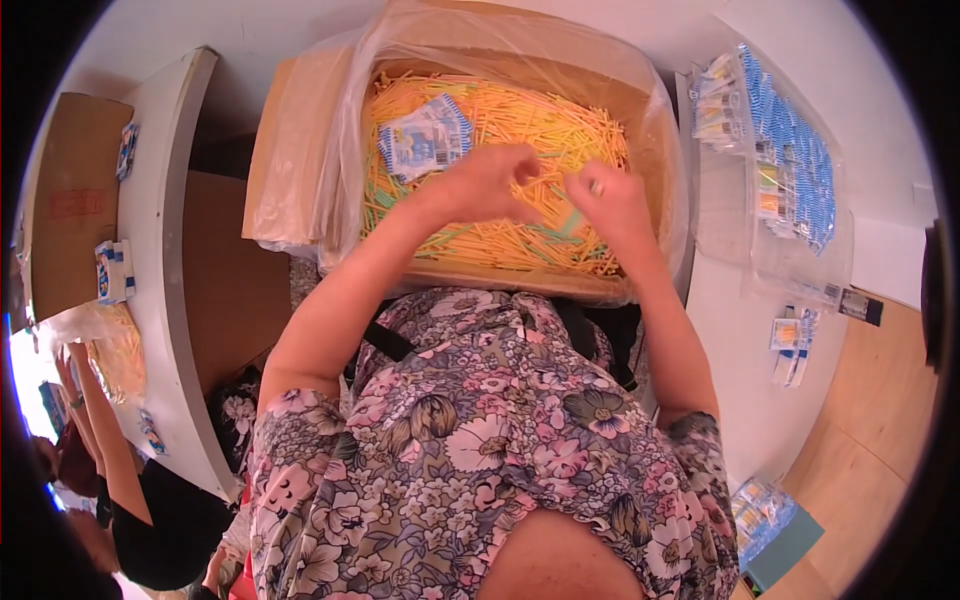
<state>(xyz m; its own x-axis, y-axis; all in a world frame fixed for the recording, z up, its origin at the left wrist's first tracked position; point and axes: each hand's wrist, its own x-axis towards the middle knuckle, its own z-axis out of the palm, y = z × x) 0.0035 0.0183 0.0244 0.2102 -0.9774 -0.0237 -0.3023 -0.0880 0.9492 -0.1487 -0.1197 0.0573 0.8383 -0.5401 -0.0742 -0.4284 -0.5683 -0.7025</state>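
A cardboard box [640,150] lined with clear plastic sits in front of me, filled with thin yellow and orange sticks [540,120]. Several blue-and-white flat packets [425,138] lie on the sticks at the box's left. My left hand [490,182] reaches into the middle of the box, fingers curled around a few sticks. My right hand [612,200] is close beside it, pinching sticks between thumb and fingers. Both hands hover just above the pile near the box's front.
A white table [740,340] on the right carries a clear plastic bag of packed blue packets [790,160] and a few loose packets [790,340]. Another white table [160,200] on the left holds small packets and a cardboard box [70,200]. Another person's arm [95,420] shows at lower left.
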